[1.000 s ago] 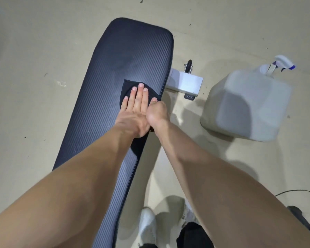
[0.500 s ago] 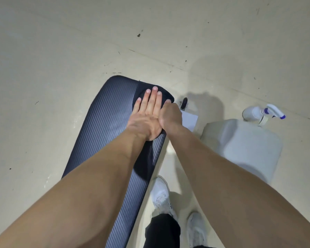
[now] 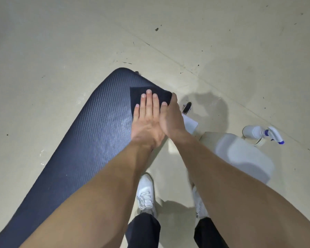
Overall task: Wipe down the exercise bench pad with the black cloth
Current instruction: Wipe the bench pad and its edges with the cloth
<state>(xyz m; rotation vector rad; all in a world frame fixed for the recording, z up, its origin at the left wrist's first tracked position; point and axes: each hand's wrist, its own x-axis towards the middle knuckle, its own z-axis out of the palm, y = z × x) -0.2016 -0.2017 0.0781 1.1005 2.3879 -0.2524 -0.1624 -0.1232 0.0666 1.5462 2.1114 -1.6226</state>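
The dark navy ribbed bench pad runs from the lower left up to its rounded far end at centre. The black cloth lies near that far end, against the pad's right edge. My left hand presses flat on the cloth, fingers straight and together. My right hand sits right beside it on the pad's right edge, thumb on the cloth's corner and fingers curled down over the side, out of sight. A pale damp streak shows on the pad just left of my left hand.
A pale grey block stands on the floor to the right of the bench, with a white spray bottle with a blue nozzle behind it. The bench's white frame piece and a black knob stick out under my right hand. My white shoes stand beside the pad.
Both hands have slid the cloth along the right side from mid-pad to the far end. My view has tilted up and back, showing more floor and my feet.
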